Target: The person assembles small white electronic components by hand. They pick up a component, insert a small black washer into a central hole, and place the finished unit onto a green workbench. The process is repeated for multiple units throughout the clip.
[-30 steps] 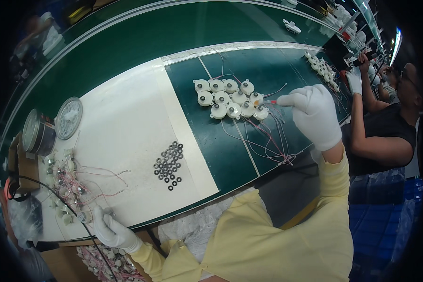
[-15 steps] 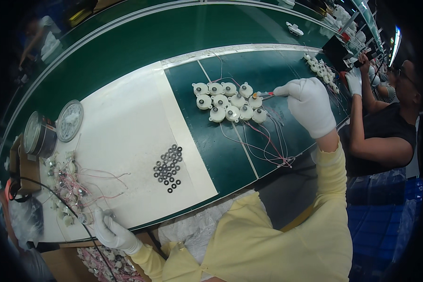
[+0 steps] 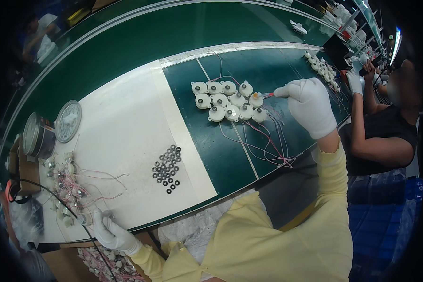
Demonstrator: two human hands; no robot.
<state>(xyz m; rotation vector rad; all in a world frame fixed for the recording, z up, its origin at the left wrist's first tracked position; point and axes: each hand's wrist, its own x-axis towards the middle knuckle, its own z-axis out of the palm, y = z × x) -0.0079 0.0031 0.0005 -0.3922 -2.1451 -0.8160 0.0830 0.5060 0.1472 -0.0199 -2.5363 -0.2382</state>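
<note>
My right hand (image 3: 310, 107), in a white glove, is closed around a thin tool with a red section (image 3: 268, 95). The tool's far end reaches the rightmost round white motor (image 3: 256, 99) of a cluster, where an orange spot shows. Several more white motors (image 3: 219, 100) sit close together in rows, dark knobs at their centres, wires trailing to the front. Down at the near left table edge, my gloved left hand (image 3: 112, 233) has its fingers bent together around a small greyish thing, partly hidden. A heap of wired motors (image 3: 66, 188) lies beside it.
Small black rings (image 3: 167, 167) lie grouped on the white sheet (image 3: 122, 127). A tin (image 3: 38, 136) and its round lid (image 3: 69, 121) stand at the left. Below is a box of wired parts (image 3: 109, 264). A co-worker (image 3: 380, 134) sits at right near more motors (image 3: 322, 70).
The tool at the right motor has shifted slightly in angle, while my right hand stays nearly in place. My left hand has hardly moved.
</note>
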